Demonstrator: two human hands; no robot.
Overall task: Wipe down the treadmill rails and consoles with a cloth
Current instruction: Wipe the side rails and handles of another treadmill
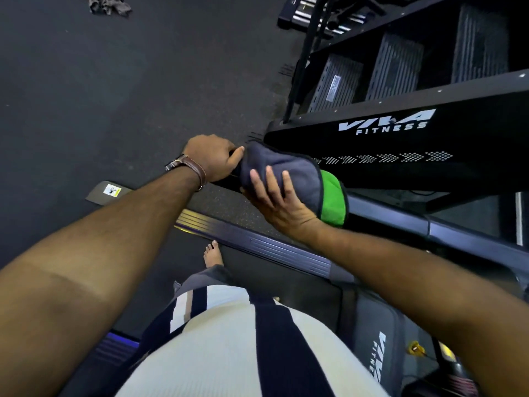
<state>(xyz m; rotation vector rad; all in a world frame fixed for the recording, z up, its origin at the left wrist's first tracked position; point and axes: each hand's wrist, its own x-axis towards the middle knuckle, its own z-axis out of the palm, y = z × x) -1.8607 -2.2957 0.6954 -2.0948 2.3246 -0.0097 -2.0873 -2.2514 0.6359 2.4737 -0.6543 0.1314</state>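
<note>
A grey cloth (286, 167) with a green side (332, 196) is wrapped over the end of the treadmill's dark handrail (400, 216). My right hand (274, 196) cups the cloth from below, fingers spread over it. Beside it on the left, my left hand (214, 157), a brown watch strap on its wrist, is closed on the black rail tip, which it mostly hides. The rail runs off to the right from under the cloth.
A black stair-climber with "VIVA FITNESS" lettering (386, 124) stands right behind the hands. The treadmill's side strip (257, 242) and belt lie below, with my bare foot (213, 253) on the belt. A crumpled rag (110, 4) lies on the dark floor at the far left.
</note>
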